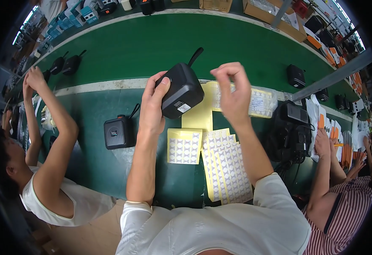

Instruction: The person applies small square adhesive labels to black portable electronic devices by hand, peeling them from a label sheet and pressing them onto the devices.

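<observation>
Now, watching from afar, I've got the left hand [153, 104] closed firmly around a black box [181, 87], thumb on its side, strap [196, 55] sticking up beyond the fingers. Right of that box, and apart from it, my right hand [234, 94] hangs loosely curled; I can't tell whether its fingertips pinch anything. Sticker sheets [232, 170] lie below it; another box [119, 133] sits left of the left hand.

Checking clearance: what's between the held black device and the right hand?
Head view: the gap between the black device and right hand looks bare; a yellow sheet and green surface show behind it.
</observation>
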A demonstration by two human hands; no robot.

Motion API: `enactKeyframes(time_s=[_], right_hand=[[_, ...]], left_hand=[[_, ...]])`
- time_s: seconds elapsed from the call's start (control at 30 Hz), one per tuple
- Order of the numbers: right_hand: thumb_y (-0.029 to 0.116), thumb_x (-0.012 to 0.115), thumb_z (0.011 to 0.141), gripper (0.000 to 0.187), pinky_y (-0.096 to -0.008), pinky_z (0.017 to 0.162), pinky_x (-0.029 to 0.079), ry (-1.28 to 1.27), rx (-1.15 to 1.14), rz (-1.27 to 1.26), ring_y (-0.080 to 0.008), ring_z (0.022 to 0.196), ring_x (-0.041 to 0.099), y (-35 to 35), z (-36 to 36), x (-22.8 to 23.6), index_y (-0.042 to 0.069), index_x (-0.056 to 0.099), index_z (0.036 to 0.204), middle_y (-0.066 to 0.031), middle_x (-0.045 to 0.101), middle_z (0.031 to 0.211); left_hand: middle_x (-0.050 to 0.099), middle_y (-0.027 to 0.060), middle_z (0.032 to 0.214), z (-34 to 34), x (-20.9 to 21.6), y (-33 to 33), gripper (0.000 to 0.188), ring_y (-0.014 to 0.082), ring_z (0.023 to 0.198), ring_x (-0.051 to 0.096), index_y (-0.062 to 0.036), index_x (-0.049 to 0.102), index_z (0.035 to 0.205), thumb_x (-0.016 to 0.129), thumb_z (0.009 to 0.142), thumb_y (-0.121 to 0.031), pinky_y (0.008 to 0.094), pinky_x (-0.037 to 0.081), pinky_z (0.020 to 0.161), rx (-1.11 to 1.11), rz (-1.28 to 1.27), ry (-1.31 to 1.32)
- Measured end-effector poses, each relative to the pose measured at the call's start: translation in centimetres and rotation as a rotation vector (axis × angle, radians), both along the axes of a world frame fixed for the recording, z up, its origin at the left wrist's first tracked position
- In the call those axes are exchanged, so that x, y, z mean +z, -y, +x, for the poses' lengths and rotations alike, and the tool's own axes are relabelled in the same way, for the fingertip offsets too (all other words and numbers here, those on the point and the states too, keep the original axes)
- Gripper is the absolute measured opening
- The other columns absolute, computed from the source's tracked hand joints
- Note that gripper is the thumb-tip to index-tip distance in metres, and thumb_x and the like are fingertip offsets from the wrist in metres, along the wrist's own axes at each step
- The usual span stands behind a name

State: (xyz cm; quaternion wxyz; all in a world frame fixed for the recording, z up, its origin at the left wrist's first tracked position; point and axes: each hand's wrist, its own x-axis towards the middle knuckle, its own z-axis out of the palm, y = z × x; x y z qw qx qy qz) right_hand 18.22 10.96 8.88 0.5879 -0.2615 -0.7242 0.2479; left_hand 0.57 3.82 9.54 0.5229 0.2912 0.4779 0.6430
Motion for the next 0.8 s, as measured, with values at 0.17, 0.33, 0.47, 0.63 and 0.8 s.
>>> enactKeyframes(time_s=[0.17,0.33,0.47,0.63,0.8], right_hand=[[0.017,0.059,0.093,0.02,-0.0324,0.072,0.05,0.421,-0.319,-0.6,-0.0268,0.078,0.062,-7.1,2.7,-2.2,-0.003,0.061,0.095,-0.0145,0.063,0.094],[0.016,0.06,0.093,0.028,-0.0317,0.076,0.052,0.575,-0.455,-0.319,-0.0276,0.086,0.066,-10.1,3.3,-5.0,0.0,0.06,0.116,-0.0152,0.065,0.096],[0.007,0.057,0.091,0.042,-0.0312,0.082,0.052,0.362,-0.105,-0.482,-0.0239,0.098,0.066,-6.0,2.4,-1.2,0.004,0.052,0.133,-0.014,0.062,0.116],[0.004,0.056,0.092,0.045,-0.0354,0.096,0.048,-0.054,0.395,-0.546,-0.0242,0.119,0.057,0.3,0.2,1.3,0.0,0.049,0.136,-0.0131,0.055,0.134],[0.007,0.066,0.088,0.046,-0.0329,0.091,0.052,0.049,0.419,-0.459,-0.0228,0.114,0.059,2.2,-0.6,2.0,0.005,0.056,0.133,-0.0167,0.047,0.142]], left_hand=[[0.066,0.0093,0.095,-0.4,0.1,-0.2,0.046,0.0189,0.067,0.066,-0.0056,0.053,0.126,0.048,0.097,-0.04,0.0348,0.05,0.041,-0.039,-0.003,0.109],[0.067,0.0097,0.089,-0.9,-0.1,-0.4,0.044,0.0194,0.061,0.063,-0.0065,0.055,0.122,0.046,0.098,-0.042,0.0346,0.048,0.041,-0.084,0.014,0.223],[0.067,0.0097,0.086,-0.9,0.2,-0.2,0.042,0.0202,0.057,0.062,-0.0076,0.056,0.119,0.045,0.098,-0.042,0.0349,0.047,0.041,-0.071,-0.016,0.251],[0.067,0.0096,0.085,-1.1,0.0,-0.2,0.043,0.0198,0.057,0.062,-0.0076,0.056,0.119,0.045,0.098,-0.043,0.0346,0.048,0.041,-0.072,-0.013,0.248],[0.065,0.0089,0.096,-0.1,0.5,-0.3,0.044,0.0168,0.07,0.066,-0.0084,0.051,0.127,0.047,0.098,-0.041,0.0318,0.051,0.044,0.01,0.011,0.036]])
